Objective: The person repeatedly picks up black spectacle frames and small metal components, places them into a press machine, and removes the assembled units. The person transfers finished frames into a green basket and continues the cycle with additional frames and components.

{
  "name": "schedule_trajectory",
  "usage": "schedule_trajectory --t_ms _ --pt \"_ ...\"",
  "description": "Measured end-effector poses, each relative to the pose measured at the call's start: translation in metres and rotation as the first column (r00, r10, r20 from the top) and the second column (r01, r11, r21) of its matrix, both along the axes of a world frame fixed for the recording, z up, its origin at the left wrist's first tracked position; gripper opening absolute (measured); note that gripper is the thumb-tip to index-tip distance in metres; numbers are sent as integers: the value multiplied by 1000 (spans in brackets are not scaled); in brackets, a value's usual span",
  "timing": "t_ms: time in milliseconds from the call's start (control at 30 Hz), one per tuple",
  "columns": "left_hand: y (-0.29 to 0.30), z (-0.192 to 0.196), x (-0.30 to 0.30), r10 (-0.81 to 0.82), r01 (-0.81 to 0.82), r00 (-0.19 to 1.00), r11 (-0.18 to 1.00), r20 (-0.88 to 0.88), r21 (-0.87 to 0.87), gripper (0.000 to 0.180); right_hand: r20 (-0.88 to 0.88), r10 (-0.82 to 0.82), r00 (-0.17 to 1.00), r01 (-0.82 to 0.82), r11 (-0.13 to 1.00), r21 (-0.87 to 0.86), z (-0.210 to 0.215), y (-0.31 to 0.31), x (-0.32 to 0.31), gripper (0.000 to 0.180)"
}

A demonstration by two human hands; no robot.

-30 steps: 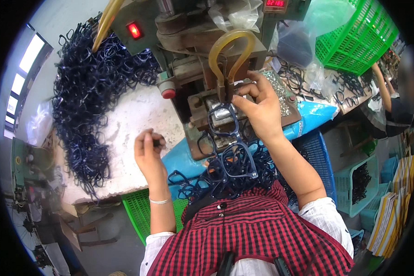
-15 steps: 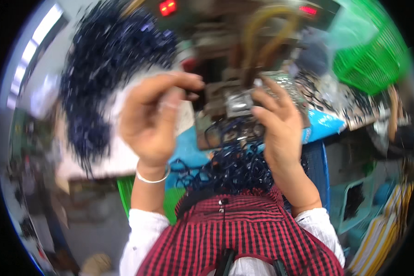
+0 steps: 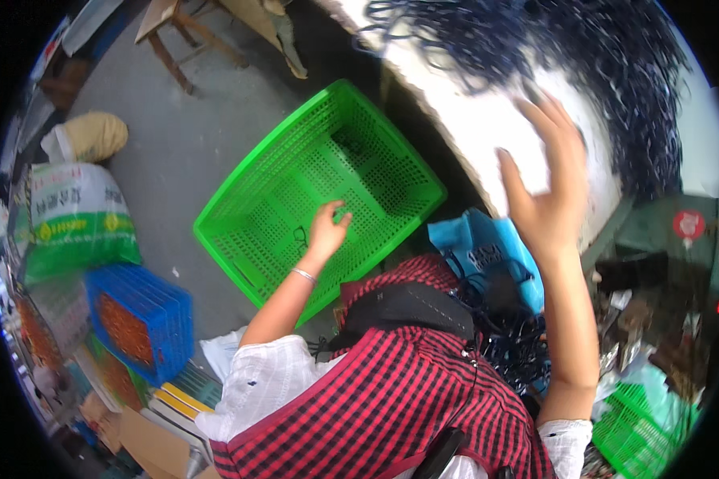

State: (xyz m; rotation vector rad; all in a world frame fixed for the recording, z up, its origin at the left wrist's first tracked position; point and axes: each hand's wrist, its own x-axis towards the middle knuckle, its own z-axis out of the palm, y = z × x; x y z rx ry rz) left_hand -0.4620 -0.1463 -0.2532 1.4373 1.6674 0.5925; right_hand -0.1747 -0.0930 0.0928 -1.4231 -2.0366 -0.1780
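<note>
Over the inside of a large green plastic basket (image 3: 252, 172), my left hand (image 3: 326, 233) hangs with its fingers loosely bent and apart, and I see nothing held in it. A small dark loop (image 3: 299, 235) shows against the basket wall beside that hand. Few things lie in the basket; some dark pieces (image 3: 347, 142) sit near its far corner. My right hand (image 3: 547, 188) is open, fingers spread, over the white tabletop (image 3: 463, 120). Its fingertips are nearest to a heap of dark blue strip-like loops (image 3: 615, 88); contact cannot be made out.
Dark loops (image 3: 507, 339) lie by my lap, next to a blue bag (image 3: 487, 247). Blue crates (image 3: 148, 319) and a white-green sack (image 3: 84, 219) stand on the left. A wooden stool (image 3: 172, 32) is at the far left. Another green basket (image 3: 639, 427) and machinery (image 3: 655, 319) are at right.
The view has swung left, bringing the green basket into sight. My left hand has gone from the machine to over the basket. My right hand has left the machine for the white tabletop.
</note>
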Motion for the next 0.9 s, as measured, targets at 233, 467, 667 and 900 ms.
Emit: schedule_trajectory --t_ms 233,467,667,900 --pt "90 -171 -27 81 -118 984 964 -160 -239 65 332 74 940 -2 977 -213 -91 194 -87 79" --pt "197 -293 6 102 -151 988 741 -112 -655 79 396 95 913 16 963 -269 -116 222 -100 90" --pt "249 -374 37 -362 104 903 705 -230 -701 46 527 83 846 142 917 -372 -108 220 -102 98" --pt "283 -393 78 -825 410 504 490 -256 -770 59 650 45 759 263 891 -369 -113 217 -91 106"
